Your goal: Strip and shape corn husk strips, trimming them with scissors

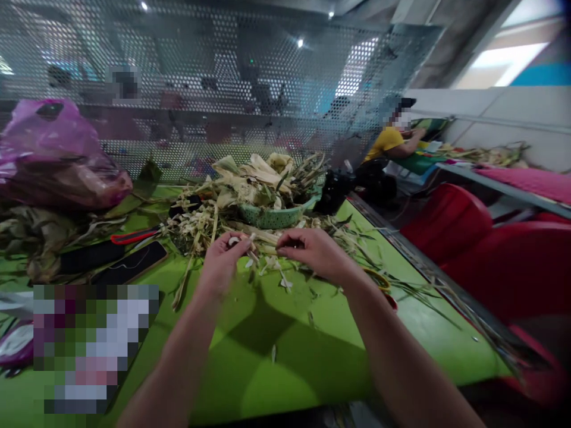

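Note:
Over the green tabletop (285,333), my left hand (220,264) is closed on a small bundle of pale dry husk strips (253,252), pinched between thumb and fingers. A little to the right, my right hand (314,252) has its thumb and fingers pressed together; whatever they hold is too small or hidden to name. Just beyond both hands stands a green plastic basket (267,219), heaped with dry, pale husks (263,178). Loose strips and shredded stalks (196,226) lie around its base and under my hands.
At left are a pink plastic bag (57,160), a red-handled cutter (136,235) and a dark phone (131,263). Yellow-handled scissors (379,280) lie by my right forearm. A perforated metal screen (178,89) rises behind. Red chairs (446,220) and a seated person (388,142) are at right.

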The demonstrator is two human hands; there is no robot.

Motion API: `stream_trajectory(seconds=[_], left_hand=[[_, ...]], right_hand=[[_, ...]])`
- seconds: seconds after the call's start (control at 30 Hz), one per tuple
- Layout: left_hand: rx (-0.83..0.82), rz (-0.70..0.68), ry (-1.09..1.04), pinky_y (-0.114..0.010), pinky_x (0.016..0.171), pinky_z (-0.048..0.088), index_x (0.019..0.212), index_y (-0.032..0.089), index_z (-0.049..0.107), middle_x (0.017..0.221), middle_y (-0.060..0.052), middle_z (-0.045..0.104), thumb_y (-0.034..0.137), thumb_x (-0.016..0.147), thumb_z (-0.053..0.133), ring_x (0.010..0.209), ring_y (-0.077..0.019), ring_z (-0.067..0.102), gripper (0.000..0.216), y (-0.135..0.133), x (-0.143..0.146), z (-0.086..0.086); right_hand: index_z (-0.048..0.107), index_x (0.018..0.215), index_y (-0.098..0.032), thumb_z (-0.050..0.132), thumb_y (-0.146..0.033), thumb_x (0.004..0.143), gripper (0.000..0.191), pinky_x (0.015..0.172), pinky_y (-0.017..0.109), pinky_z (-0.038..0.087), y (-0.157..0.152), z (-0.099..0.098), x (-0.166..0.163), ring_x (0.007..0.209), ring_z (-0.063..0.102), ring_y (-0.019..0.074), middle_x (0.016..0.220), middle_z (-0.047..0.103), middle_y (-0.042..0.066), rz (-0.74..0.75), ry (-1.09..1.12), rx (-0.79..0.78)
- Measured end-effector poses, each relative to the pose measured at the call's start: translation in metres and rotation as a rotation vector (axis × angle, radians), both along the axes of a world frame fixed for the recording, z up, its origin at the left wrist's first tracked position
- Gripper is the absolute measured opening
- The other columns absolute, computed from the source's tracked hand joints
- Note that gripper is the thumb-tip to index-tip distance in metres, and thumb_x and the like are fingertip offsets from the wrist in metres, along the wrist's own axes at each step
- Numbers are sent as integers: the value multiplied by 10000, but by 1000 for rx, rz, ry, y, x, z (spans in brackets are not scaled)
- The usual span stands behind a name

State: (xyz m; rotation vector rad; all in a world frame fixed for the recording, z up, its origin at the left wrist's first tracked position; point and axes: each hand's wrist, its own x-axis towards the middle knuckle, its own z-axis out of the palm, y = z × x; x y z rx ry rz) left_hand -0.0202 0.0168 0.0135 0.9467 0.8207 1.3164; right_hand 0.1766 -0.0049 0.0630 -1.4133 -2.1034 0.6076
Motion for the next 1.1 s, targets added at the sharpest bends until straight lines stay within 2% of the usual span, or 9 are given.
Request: stream_trajectory(seconds=[0.17, 0.3, 0.47, 0.57, 0.67, 0.77, 0.97, 1.03, 1.1], left_hand=[[57, 59, -218, -221, 618, 498, 728, 183, 615, 675, 26, 633, 195, 620, 744, 625, -105, 616, 169, 1, -11, 11], [96, 82, -331, -196, 561, 475, 720, 183, 612, 642, 26, 627, 162, 652, 719, 603, -97, 600, 128, -1, -19, 21], [69, 129, -449, -234, 656, 514, 710, 177, 606, 651, 48, 631, 99, 661, 699, 637, -89, 588, 131, -3, -28, 29], [69, 170, -495, -237, 687, 518, 709, 182, 601, 644, 58, 636, 85, 684, 680, 656, -81, 577, 127, -2, -33, 32], [87, 181, -476, -221, 666, 511, 710, 179, 596, 642, 51, 638, 95, 685, 686, 649, -81, 575, 126, 0, -37, 33], [85, 155, -424, -209, 611, 501, 713, 178, 597, 659, 46, 634, 100, 636, 719, 633, -91, 587, 164, 0, -35, 30], [-8, -48, -239, -202, 583, 483, 746, 166, 613, 646, 21, 634, 197, 612, 752, 597, -98, 603, 196, -6, -17, 18], [-25, -89, -201, -201, 598, 480, 754, 164, 611, 640, 19, 636, 212, 611, 755, 598, -97, 600, 209, -8, -11, 15], [-28, -106, -161, -202, 616, 477, 757, 162, 614, 642, 13, 639, 225, 609, 756, 613, -99, 596, 214, -8, -7, 13]], right_hand=[[693, 839, -184, 619, -294, 783, 144, 609, 225, 406, 6, 3, 44, 658, 583, 129, 714, 669, -3, -27, -49, -101], [682, 738, -169, 630, -354, 765, 195, 524, 215, 399, 6, -6, 89, 553, 542, 110, 617, 624, -17, -208, -82, -116], [653, 710, -158, 677, -423, 721, 266, 476, 221, 426, -6, -2, 121, 480, 542, 100, 610, 611, -8, -357, 124, -191], [650, 706, -151, 727, -402, 681, 263, 480, 222, 439, -17, 21, 121, 490, 551, 98, 642, 619, 6, -432, 283, -98], [646, 722, -166, 739, -375, 681, 232, 486, 220, 427, -28, 49, 114, 497, 515, 87, 641, 591, -7, -469, 422, 117], [646, 738, -180, 715, -390, 703, 223, 535, 244, 438, -32, 65, 111, 542, 526, 110, 664, 601, 2, -460, 416, 246], [731, 803, -217, 737, -346, 652, 199, 590, 268, 428, -19, 49, 100, 623, 597, 167, 770, 700, 20, -418, -217, 84], [704, 1007, -240, 684, -327, 712, 308, 580, 269, 438, -14, 40, 78, 592, 588, 146, 884, 704, 24, -406, -139, 135], [641, 1112, -228, 609, -327, 783, 345, 535, 259, 453, -13, 35, 46, 517, 548, 103, 1008, 683, 44, -290, 137, 72]])
